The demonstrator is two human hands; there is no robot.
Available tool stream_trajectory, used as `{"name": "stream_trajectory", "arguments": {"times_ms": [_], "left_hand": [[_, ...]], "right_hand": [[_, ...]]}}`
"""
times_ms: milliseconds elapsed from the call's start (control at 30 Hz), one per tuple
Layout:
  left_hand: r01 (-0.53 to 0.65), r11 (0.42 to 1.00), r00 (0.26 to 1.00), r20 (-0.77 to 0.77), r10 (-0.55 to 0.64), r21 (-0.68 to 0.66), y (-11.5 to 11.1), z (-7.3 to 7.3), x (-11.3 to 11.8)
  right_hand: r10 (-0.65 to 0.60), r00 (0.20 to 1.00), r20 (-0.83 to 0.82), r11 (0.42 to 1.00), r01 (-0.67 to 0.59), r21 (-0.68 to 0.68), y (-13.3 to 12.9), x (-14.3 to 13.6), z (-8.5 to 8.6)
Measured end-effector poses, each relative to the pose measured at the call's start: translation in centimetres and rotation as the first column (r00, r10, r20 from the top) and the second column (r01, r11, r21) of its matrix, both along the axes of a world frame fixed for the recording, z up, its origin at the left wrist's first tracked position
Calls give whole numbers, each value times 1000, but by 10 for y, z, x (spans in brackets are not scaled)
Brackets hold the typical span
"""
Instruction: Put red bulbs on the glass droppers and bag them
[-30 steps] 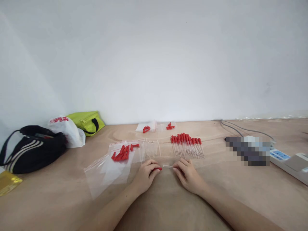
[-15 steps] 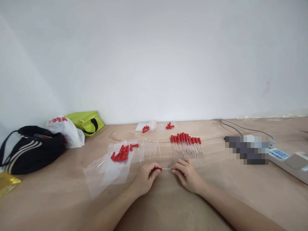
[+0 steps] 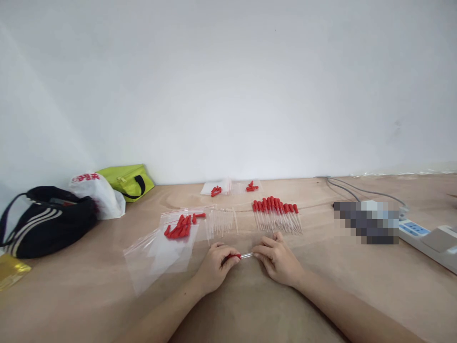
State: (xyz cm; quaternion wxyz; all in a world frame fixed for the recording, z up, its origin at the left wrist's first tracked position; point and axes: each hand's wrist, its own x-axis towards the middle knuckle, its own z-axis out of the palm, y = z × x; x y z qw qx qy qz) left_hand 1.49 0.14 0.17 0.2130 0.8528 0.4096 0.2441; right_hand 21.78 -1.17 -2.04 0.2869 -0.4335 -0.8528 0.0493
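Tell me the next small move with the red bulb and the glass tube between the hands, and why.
Probably press the red bulb in the left hand further onto the glass tube pinched by the right hand. Only a short stretch of tube shows between the fingertips, and the finished droppers beyond all carry seated bulbs, so it likely joins that row afterwards.

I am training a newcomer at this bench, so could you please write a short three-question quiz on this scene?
1. True or false: the left hand pinches a red rubber bulb.
2. What does the right hand hold? A) a clear glass tube B) a zip bag C) a cable
3. Fill in: the row of assembled droppers lies to the ___ of the loose glass tubes on the wooden table.

Key: 1 true; 2 A; 3 right.
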Motion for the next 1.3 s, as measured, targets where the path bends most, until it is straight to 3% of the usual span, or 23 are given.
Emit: {"name": "stream_trajectory", "arguments": {"times_ms": [300, 500, 767, 933, 1067, 1167, 1300], "left_hand": [[61, 989, 998, -17, -60, 131, 1, -6, -4], [119, 966, 993, -44, -112, 229, -2, -7, -5], [147, 960, 987, -98, -127, 238, -4, -9, -4], [136, 968, 989, -77, -122, 212, -1, -6, -4], [62, 977, 997, -54, -51, 205, 3, -2, -7], [-60, 985, 997, -37, 67, 162, 4, -3, -9], [-136, 988, 990, -24, 138, 70, 5, -5, -11]], "right_hand": [[25, 995, 96, 999, -29, 41, -2, 0, 5], [15, 997, 70, 998, -11, -60, -6, -5, 6], [-7, 999, 43, 984, 15, -176, -11, -16, 7], [10, 996, 92, 996, -1, -95, -11, -16, 13], [32, 979, 200, 999, -23, -47, -9, -13, 24], [-51, 980, 190, 992, 72, -105, 2, -7, 30], [-334, 934, 124, 916, 353, -191, 33, -3, 32]]}}
